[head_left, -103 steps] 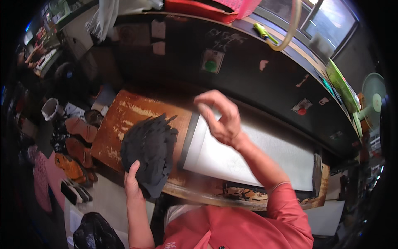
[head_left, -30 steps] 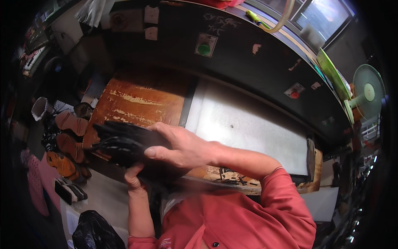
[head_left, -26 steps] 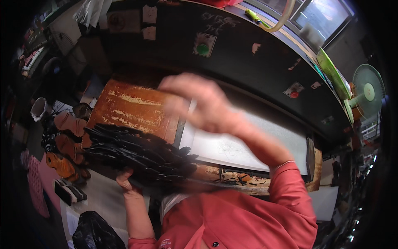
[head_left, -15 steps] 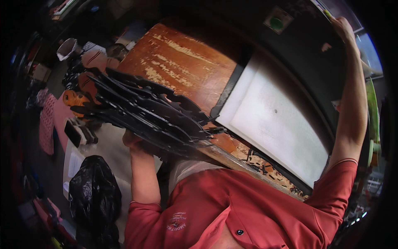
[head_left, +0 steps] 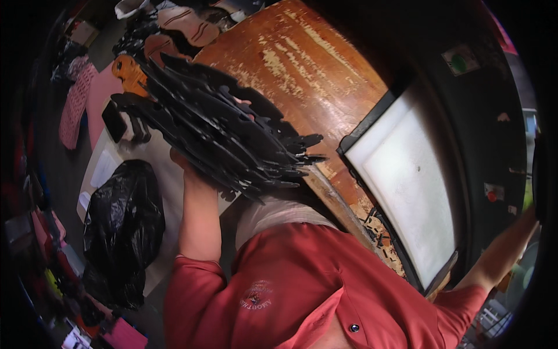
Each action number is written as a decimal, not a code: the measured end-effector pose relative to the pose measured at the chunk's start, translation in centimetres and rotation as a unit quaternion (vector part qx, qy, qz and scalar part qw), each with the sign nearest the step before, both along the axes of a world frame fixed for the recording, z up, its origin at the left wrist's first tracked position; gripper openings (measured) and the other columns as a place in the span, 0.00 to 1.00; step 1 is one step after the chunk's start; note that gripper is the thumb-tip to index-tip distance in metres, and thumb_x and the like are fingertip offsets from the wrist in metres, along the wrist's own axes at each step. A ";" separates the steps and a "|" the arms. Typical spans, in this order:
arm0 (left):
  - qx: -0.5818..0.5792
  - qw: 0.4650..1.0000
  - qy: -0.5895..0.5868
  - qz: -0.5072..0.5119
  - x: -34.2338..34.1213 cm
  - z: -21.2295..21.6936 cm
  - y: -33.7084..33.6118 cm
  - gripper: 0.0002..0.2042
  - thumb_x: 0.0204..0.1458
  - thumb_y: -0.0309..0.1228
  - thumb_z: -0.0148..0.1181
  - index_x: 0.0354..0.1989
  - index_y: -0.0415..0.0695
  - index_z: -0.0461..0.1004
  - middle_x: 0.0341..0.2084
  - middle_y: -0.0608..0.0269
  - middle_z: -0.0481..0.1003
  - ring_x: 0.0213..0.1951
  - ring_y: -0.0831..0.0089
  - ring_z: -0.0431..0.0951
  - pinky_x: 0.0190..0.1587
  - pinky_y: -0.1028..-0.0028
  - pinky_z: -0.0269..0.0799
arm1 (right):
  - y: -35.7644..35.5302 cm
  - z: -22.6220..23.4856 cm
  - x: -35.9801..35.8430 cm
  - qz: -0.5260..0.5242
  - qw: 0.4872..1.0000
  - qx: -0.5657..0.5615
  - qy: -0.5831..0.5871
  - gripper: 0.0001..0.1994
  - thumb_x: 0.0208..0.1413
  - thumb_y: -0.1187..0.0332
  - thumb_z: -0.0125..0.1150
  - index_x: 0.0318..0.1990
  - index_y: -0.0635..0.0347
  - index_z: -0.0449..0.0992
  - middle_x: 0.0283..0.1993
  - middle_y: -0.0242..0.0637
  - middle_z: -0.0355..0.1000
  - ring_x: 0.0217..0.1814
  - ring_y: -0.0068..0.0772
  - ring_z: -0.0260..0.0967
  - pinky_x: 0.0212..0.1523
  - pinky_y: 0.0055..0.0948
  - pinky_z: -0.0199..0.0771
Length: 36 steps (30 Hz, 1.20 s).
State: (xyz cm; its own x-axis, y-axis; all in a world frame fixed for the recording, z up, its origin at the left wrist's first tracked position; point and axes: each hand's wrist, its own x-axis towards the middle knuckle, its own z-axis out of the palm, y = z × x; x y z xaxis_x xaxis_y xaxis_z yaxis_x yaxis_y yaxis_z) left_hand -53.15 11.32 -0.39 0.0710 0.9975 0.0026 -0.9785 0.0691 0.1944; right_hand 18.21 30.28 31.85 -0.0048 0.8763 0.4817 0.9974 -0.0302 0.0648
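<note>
Since half a second ago my head has tipped further over, so the worn reddish-brown wooden table top (head_left: 302, 64) now fills the upper middle of the view and the fanned stack of flat black cut-out sheet pieces (head_left: 221, 136) has swung up close to the lens. My right arm has stayed stretched out to the far right; only the forearm shows at the rim, and the hand itself runs out of view, so I cannot tell whether it is spread or gripping.

My left hand (head_left: 183, 166) sits under the stack, cupped around its lower edge with the fingers curled up behind the pieces (mostly hidden by them). I carry it from below because the pieces are loose and splayed like a deck of cards; a palm underneath keeps them from sliding apart. The stack hangs above the table's near edge, not resting on it.

Right of the wood lies the white flat pad in its black frame (head_left: 407, 186), with small black offcuts scattered at its lower corner. Down on the floor to my left slumps a crumpled black plastic bag (head_left: 122, 227), well apart from the stack.
</note>
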 end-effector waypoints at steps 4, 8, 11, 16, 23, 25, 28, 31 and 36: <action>-0.055 0.997 0.062 -0.011 -1.9 -1.7 0.3 0.37 0.70 0.56 0.46 0.81 0.46 0.54 0.79 0.42 0.50 0.78 0.41 0.52 0.81 0.43 0.49 | -12.4 -3.4 -11.0 0.138 0.977 -0.114 0.116 0.17 0.50 0.60 0.76 0.43 0.61 0.82 0.32 0.45 0.77 0.35 0.42 0.78 0.37 0.42 0.74; -0.047 0.997 0.058 -0.008 -2.1 -3.3 0.2 0.37 0.63 0.49 0.51 0.78 0.43 0.57 0.75 0.42 0.56 0.74 0.42 0.58 0.78 0.44 0.54 | -20.8 -8.1 -20.6 0.253 0.870 -0.350 0.237 0.18 0.46 0.65 0.80 0.43 0.60 0.82 0.30 0.43 0.76 0.33 0.41 0.77 0.35 0.40 0.74; -0.044 0.997 0.055 -0.006 -2.2 -4.3 -1.0 0.37 0.58 0.44 0.54 0.76 0.41 0.60 0.72 0.42 0.60 0.71 0.42 0.63 0.77 0.45 0.58 | -22.9 -12.6 -26.1 0.271 0.819 -0.427 0.270 0.19 0.43 0.69 0.83 0.43 0.59 0.82 0.28 0.42 0.75 0.31 0.40 0.76 0.33 0.39 0.74; -0.044 0.997 0.056 -0.018 -2.7 -5.5 -5.6 0.38 0.50 0.35 0.61 0.73 0.38 0.64 0.67 0.42 0.67 0.65 0.42 0.70 0.74 0.46 0.64 | -24.6 -16.9 -28.8 0.270 0.866 -0.412 0.086 0.14 0.44 0.70 0.84 0.31 0.62 0.81 0.26 0.41 0.73 0.25 0.43 0.73 0.30 0.39 0.72; -0.051 0.990 0.102 -0.079 -0.5 -7.7 -13.0 0.40 0.38 0.23 0.69 0.68 0.33 0.69 0.61 0.42 0.78 0.57 0.43 0.81 0.69 0.47 0.72 | -24.1 -17.7 -24.1 0.349 0.857 -0.325 0.197 0.13 0.51 0.66 0.83 0.38 0.61 0.85 0.27 0.38 0.78 0.26 0.37 0.77 0.32 0.36 0.77; -0.088 0.973 0.199 -0.076 0.4 -8.9 -15.2 0.38 0.39 0.23 0.71 0.65 0.30 0.72 0.58 0.44 0.80 0.58 0.48 0.81 0.69 0.54 0.72 | -23.9 -18.1 -22.5 0.392 0.823 -0.349 0.217 0.14 0.53 0.64 0.83 0.40 0.62 0.86 0.27 0.38 0.80 0.25 0.36 0.77 0.32 0.35 0.77; -0.195 0.963 0.152 -0.105 1.1 -10.4 -18.2 0.41 0.41 0.28 0.75 0.69 0.31 0.69 0.60 0.45 0.79 0.62 0.49 0.78 0.70 0.56 0.70 | -24.0 -18.4 -20.3 0.413 0.778 -0.468 0.072 0.14 0.55 0.65 0.82 0.43 0.64 0.86 0.30 0.39 0.82 0.25 0.34 0.79 0.31 0.35 0.78; -0.009 0.962 0.246 -0.119 4.3 -11.2 -22.4 0.48 0.41 0.33 0.81 0.73 0.32 0.64 0.64 0.46 0.76 0.65 0.49 0.76 0.71 0.55 0.69 | -24.9 -18.8 -18.5 0.366 0.807 -0.417 0.201 0.11 0.56 0.69 0.80 0.41 0.63 0.84 0.29 0.41 0.81 0.27 0.35 0.81 0.31 0.34 0.78; -0.086 0.971 0.208 -0.080 8.2 -9.9 -28.0 0.50 0.35 0.28 0.82 0.72 0.32 0.64 0.64 0.43 0.75 0.64 0.46 0.76 0.70 0.51 0.71 | -25.6 -19.2 -17.5 0.384 0.813 -0.399 0.180 0.09 0.53 0.74 0.77 0.40 0.62 0.83 0.28 0.41 0.80 0.29 0.40 0.81 0.34 0.36 0.80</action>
State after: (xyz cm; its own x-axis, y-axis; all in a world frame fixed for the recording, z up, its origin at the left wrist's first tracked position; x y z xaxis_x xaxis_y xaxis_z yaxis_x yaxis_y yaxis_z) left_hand -44.91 -16.66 -10.25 0.1845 0.9567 -0.2251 -0.7922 0.2804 0.5420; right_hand 0.69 4.64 12.64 -0.6830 0.7156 -0.1465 0.6602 0.5190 -0.5429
